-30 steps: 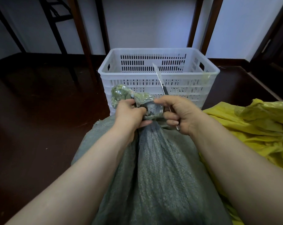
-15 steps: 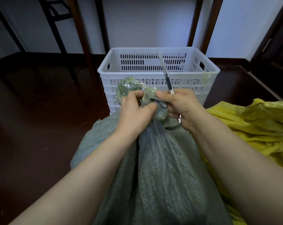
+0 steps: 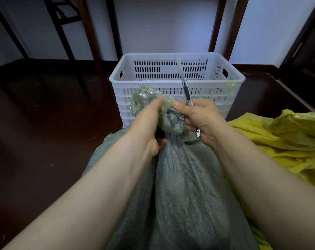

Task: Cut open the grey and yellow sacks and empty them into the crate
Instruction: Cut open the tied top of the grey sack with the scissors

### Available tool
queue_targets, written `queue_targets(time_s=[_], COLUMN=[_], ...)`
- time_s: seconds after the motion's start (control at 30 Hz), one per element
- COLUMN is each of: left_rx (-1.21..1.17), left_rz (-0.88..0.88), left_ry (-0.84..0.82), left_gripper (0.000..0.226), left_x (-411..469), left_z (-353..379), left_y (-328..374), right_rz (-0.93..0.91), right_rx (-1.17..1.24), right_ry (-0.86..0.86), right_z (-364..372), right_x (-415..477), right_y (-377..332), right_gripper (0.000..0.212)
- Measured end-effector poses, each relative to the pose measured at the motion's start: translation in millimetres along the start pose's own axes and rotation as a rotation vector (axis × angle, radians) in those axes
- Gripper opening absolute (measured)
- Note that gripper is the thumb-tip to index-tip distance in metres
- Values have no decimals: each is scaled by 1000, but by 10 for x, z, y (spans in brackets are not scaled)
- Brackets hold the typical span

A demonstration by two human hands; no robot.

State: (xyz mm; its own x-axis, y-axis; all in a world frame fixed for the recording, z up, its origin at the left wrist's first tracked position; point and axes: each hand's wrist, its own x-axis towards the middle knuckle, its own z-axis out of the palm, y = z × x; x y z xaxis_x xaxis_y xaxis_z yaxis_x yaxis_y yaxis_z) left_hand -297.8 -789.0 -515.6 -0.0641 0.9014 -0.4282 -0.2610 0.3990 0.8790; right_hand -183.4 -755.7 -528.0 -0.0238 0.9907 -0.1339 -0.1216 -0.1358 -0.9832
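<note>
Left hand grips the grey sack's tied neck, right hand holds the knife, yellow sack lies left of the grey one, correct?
No: the head view shows the yellow sack lying right of the grey sack. The left hand does grip its tied neck and the right hand holds the knife.

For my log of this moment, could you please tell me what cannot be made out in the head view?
Head view:
Grey sack contents: hidden by its cloth.
Tied neck: blurred, partly covered by the left hand; any cut cannot be told.
Knife handle: hidden inside the right hand.
Yellow sack: cut off by the right edge.
Crate floor: hidden by its near wall.
</note>
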Motion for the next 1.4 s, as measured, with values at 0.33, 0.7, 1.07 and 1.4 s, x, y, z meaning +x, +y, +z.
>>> queue_targets(time_s=[0.33, 0.7, 1.07, 1.4], left_rx=[72, 459, 539, 552], left_rz=[239, 497, 529, 509], left_ry=[70, 350, 465, 433], left_gripper=[40, 44, 42, 14], left_x=[130, 355, 364, 381], left_z=[-21, -333, -453, -465], left_y=[-178, -170, -136, -111], right_rz=[33, 18, -26, -86], right_rx=[3, -697, -1132, -1146], right_ry=[24, -201, -265, -194], right_z=[-47, -205, -128, 12], right_x=[-22, -199, -302, -320], right_y=[-53, -563, -651, -549], right_gripper=[13, 27, 18, 28])
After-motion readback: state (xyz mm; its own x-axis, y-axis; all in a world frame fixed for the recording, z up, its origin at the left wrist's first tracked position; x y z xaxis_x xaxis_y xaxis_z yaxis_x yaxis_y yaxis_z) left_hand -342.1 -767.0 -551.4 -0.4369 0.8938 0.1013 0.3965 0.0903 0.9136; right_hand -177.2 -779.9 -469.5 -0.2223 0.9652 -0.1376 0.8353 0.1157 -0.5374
